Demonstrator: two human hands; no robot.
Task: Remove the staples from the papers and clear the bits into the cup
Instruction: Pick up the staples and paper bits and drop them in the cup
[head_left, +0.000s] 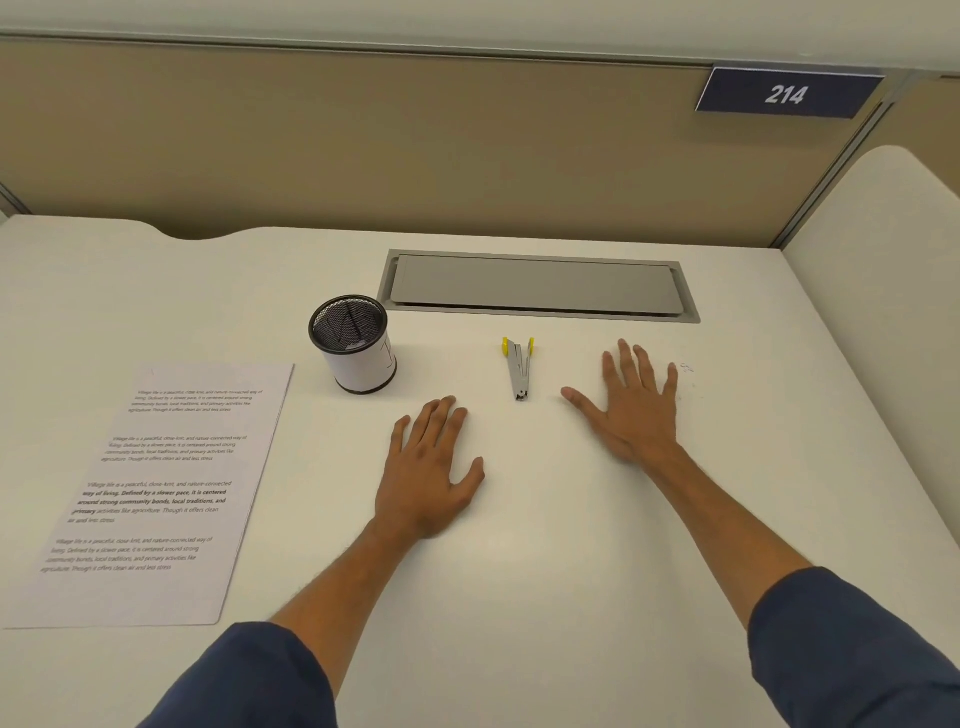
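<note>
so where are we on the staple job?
Papers lie flat at left; staples unreadable. Both hands flat and empty: left hand, right hand. Staple remover lies untouched between them. Small bits still lie beyond the right hand, not in the cup.

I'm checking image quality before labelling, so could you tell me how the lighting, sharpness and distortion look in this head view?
Head view: soft, even light, faint shadows under the left hand and right hand; wide-angle bowing along the desk edges and partition; the papers carry softly blurred text; the cup and staple remover look fairly sharp; no strong glare.
</note>
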